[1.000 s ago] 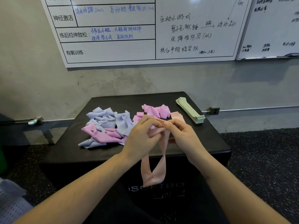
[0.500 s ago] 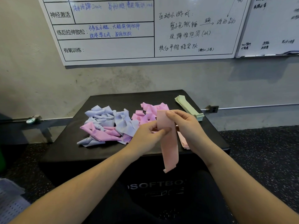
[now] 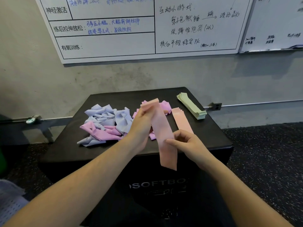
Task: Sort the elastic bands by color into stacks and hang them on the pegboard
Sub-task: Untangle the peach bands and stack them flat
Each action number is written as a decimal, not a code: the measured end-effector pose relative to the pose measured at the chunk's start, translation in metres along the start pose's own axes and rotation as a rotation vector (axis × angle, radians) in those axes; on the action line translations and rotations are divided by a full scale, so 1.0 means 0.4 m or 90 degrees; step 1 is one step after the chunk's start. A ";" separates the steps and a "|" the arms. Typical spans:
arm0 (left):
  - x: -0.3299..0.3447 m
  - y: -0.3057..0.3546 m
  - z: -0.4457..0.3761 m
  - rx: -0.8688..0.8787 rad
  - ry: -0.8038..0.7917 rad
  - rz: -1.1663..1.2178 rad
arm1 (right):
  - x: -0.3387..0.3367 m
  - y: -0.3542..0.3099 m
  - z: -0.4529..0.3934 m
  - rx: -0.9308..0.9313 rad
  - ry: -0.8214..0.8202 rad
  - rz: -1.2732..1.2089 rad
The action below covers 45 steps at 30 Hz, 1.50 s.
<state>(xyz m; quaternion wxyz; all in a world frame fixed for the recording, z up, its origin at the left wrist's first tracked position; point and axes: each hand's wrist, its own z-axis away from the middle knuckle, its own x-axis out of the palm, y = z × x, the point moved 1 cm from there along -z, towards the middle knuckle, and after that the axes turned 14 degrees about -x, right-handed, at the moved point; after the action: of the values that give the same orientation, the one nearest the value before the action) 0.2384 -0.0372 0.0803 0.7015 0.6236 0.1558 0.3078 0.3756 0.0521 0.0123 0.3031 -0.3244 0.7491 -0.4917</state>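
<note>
Both hands (image 3: 164, 128) pinch the salmon band (image 3: 164, 135), stretched flat between them.

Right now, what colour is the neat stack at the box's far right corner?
Pale green, clearest in the head view.

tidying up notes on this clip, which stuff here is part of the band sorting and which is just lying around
Part of the job:
held peach band, gripped by left hand and right hand
peach stack
green stack
unsorted blue and pink pile
black box they lie on

Just there:
whiteboards
wall socket
small teal thing on the left rail
</note>
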 end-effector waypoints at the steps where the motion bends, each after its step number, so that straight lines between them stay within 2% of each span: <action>1: 0.005 0.006 0.000 -0.022 0.003 0.020 | -0.001 0.006 0.000 0.000 -0.001 0.008; 4: 0.016 0.019 -0.003 -0.053 -0.060 0.032 | -0.011 0.031 -0.006 0.012 0.026 0.017; 8: -0.001 0.007 -0.085 -0.048 0.015 0.136 | -0.022 0.060 -0.010 0.040 0.014 0.011; 12: 0.019 0.028 -0.171 -0.077 0.075 0.169 | -0.036 0.112 -0.007 0.050 -0.015 0.040; 16: 0.042 0.023 -0.266 -0.100 0.149 0.180 | -0.064 0.152 0.001 0.019 0.112 0.085; 19: 0.055 0.011 -0.326 -0.145 0.133 0.109 | -0.098 0.185 0.001 0.020 0.190 0.072; 22: 0.064 -0.010 -0.392 -0.141 0.110 0.045 | -0.135 0.205 -0.006 0.000 0.225 0.042; 25: 0.081 -0.035 -0.472 -0.149 0.108 0.004 | -0.182 0.206 -0.007 0.009 0.159 0.032; 29: 0.104 -0.049 -0.564 -0.177 0.142 -0.053 | -0.251 0.252 -0.019 0.014 0.046 0.105; 32: 0.133 -0.072 -0.611 -0.194 0.128 -0.086 | -0.284 0.294 -0.039 0.004 0.055 0.165; 34: 0.153 -0.095 -0.645 -0.192 0.122 -0.107 | -0.301 0.314 -0.055 -0.039 0.062 0.231; 37: 0.169 -0.128 -0.705 -0.204 0.098 -0.137 | -0.322 0.354 -0.076 -0.180 0.057 0.456; 39: 0.176 -0.145 -0.740 -0.212 0.094 -0.164 | -0.338 0.378 -0.095 -0.230 0.045 0.552; 43: 0.183 -0.178 -0.803 -0.225 0.115 -0.218 | -0.353 0.406 -0.135 -0.290 -0.042 0.510; 45: 0.187 -0.192 -0.826 -0.219 0.107 -0.245 | -0.356 0.415 -0.150 -0.294 -0.046 0.496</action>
<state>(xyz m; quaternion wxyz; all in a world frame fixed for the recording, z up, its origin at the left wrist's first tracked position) 0.1148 0.2645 -0.0395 0.8273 0.4263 0.2748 0.2414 0.3842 0.2470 -0.1033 0.4112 -0.0945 0.8942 -0.1495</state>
